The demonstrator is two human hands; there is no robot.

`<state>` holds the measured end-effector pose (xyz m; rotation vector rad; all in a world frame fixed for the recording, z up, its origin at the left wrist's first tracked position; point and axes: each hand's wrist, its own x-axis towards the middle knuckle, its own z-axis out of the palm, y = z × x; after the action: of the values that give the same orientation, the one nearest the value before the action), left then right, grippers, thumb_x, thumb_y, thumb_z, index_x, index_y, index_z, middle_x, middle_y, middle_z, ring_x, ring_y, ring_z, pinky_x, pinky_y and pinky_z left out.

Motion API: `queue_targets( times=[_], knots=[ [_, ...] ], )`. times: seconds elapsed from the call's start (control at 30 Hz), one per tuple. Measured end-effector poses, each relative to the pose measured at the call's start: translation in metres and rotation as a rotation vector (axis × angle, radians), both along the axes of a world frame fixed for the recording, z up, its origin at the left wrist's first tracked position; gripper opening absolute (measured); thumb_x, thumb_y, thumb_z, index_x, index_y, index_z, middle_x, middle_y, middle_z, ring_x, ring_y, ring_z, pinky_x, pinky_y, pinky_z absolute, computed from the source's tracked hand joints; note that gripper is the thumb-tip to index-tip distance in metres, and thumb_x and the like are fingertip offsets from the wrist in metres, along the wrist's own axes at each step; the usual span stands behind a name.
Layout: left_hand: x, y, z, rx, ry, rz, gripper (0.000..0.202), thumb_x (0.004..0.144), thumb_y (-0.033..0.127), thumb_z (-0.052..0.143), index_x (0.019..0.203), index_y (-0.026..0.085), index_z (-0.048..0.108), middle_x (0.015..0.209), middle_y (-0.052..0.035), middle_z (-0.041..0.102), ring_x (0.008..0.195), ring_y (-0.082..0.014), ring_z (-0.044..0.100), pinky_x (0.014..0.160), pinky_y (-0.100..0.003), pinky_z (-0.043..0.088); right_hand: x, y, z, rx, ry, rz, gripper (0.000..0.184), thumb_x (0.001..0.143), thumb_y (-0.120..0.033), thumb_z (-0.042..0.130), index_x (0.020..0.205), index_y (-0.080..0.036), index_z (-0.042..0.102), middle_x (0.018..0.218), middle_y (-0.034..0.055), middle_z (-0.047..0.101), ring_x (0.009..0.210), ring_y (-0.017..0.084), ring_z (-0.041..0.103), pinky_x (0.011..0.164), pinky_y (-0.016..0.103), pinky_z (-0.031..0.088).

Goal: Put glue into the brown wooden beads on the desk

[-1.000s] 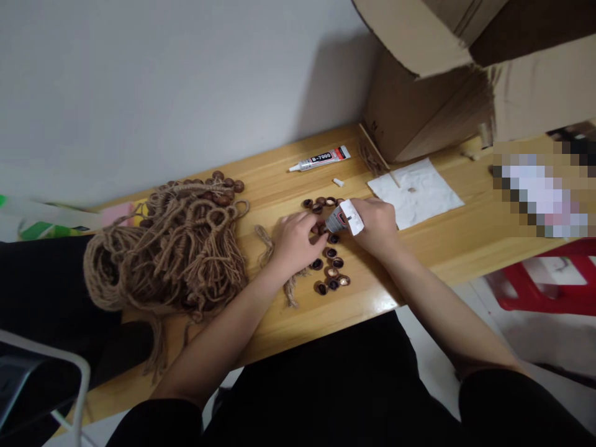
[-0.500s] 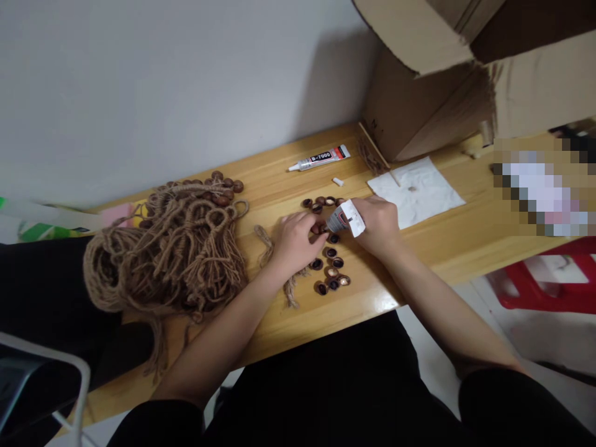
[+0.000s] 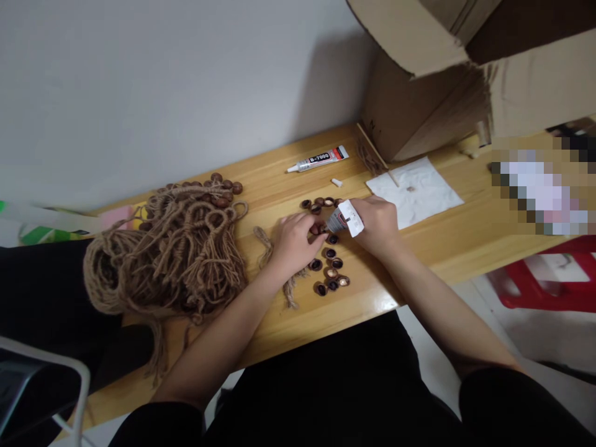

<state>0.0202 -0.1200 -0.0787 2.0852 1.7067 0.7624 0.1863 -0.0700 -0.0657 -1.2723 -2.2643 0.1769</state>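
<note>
My right hand [image 3: 378,225] is closed round a glue tube [image 3: 343,219], tilted with its nozzle end down and to the left. The nozzle meets a small brown nutshell [image 3: 317,228] that my left hand [image 3: 295,241] pinches between thumb and fingers, largely hidden by them. Several half nutshells [image 3: 331,253], dark or pale inside, lie on the wooden table below and behind the hands. A short braided piece of jute rope [image 3: 290,292] lies partly under my left hand.
A heap of knotted jute rope [image 3: 186,261] with round brown nuts [image 3: 223,191] covers the table's left. Behind lie a second glue tube [image 3: 319,159] and white cap [image 3: 336,182]. White tissue [image 3: 419,192] and a cardboard box [image 3: 419,118] stand right; a red stool [image 3: 549,292] is below.
Both hands keep almost the same pose, with the glue tube still at the nutshell. The view has shifted very slightly.
</note>
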Motion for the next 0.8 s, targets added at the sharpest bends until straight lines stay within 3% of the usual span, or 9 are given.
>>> queue_targets(
  times=[0.8],
  knots=[
    [-0.0004, 0.0016, -0.0012, 0.0, -0.022, 0.001, 0.013, 0.072, 0.019, 0.073, 0.081, 0.018, 0.063, 0.074, -0.0008, 0.065, 0.079, -0.0198, 0.062, 0.071, -0.032, 0.043, 0.002, 0.0021, -0.0053, 0.039, 0.04, 0.007, 0.025, 0.072, -0.031, 0.042, 0.058, -0.016, 0.056, 0.046, 0.003, 0.048, 0.045, 0.011, 0.036, 0.053, 0.026, 0.026]
  ],
)
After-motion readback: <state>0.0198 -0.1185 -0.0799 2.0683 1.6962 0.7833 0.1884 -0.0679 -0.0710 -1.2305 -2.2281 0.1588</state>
